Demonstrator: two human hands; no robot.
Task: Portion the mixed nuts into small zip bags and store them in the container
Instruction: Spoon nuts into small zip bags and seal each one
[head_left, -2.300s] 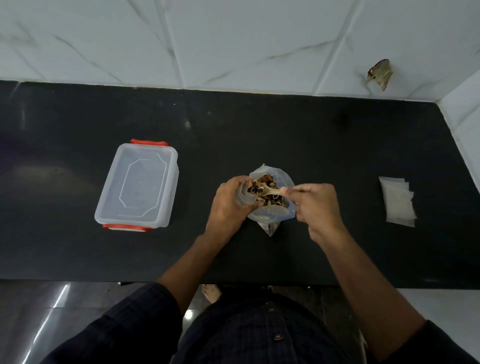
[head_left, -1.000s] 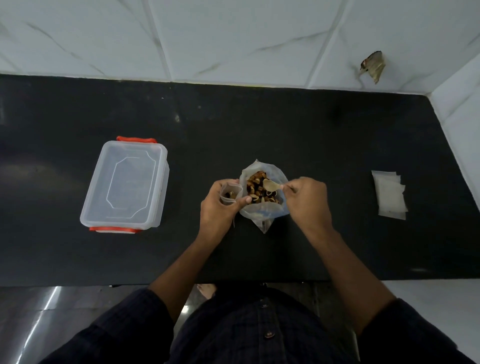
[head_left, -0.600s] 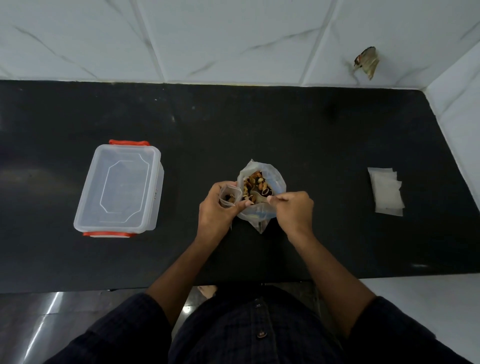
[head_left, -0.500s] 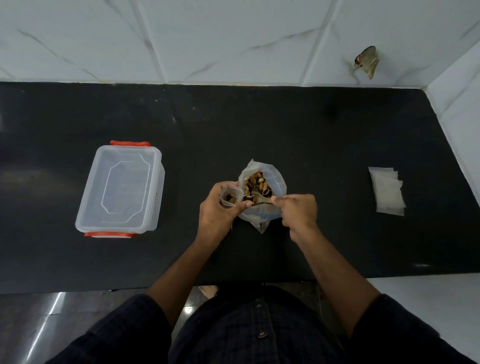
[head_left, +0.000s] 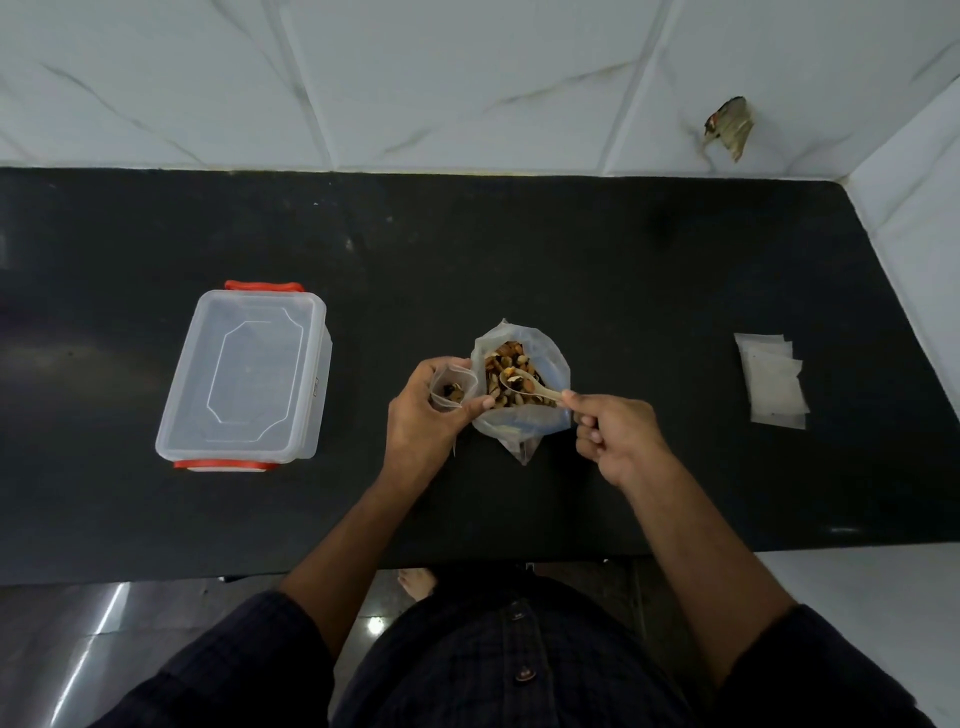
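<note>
Gripping a small zip bag, left hand; no legible writing.

Big clear nut bag upright at centre of black counter, mouth open, mixed nuts inside. Small zip bag touching it at 9 o'clock, mouth open, few nuts at bottom. Lidded clear container with orange clips further out at 9. Stack of flat empty zip bags well off at 3 o'clock.

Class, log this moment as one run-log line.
left hand: holds small clear zip bag open | right hand: lifts loaded pale plastic spoon over clear nut bag
</note>
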